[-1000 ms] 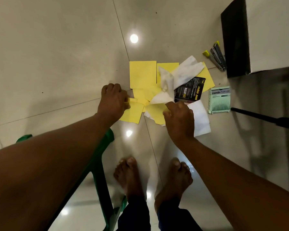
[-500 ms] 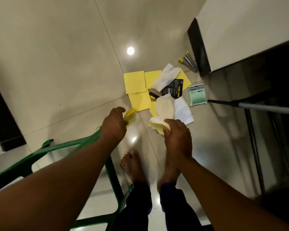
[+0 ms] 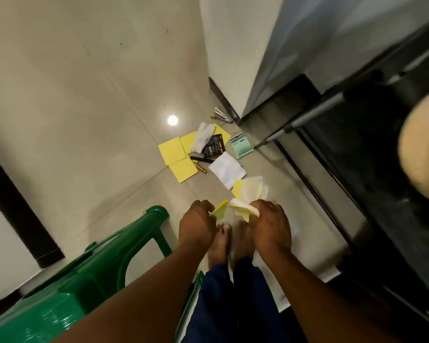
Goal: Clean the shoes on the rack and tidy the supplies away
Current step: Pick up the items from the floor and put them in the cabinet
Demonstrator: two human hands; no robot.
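Note:
My left hand (image 3: 196, 227) grips a folded yellow paper (image 3: 220, 210) above my feet. My right hand (image 3: 270, 225) holds a crumpled bunch of yellow and white papers (image 3: 249, 193). On the floor beyond lie flat yellow sheets (image 3: 172, 151), a white tissue (image 3: 227, 169), a white cloth (image 3: 203, 137), a black packet (image 3: 214, 147), a black marker (image 3: 200, 159), a small brass tube (image 3: 201, 168), a mint-green box (image 3: 240, 146) and a stapler (image 3: 221, 114). The dark shoe rack (image 3: 372, 154) with grey poles stands at the right.
A green plastic chair (image 3: 89, 276) is at my lower left, close to my left arm. A white cabinet (image 3: 235, 55) rises behind the pile. A blurred pale object (image 3: 424, 154) fills the right edge. Bare tile floor (image 3: 84, 107) spreads to the left.
I have risen from the floor with both hands lifting papers off the pile. The view has pulled back and the pile now lies farther off. A marker and brass tube are uncovered.

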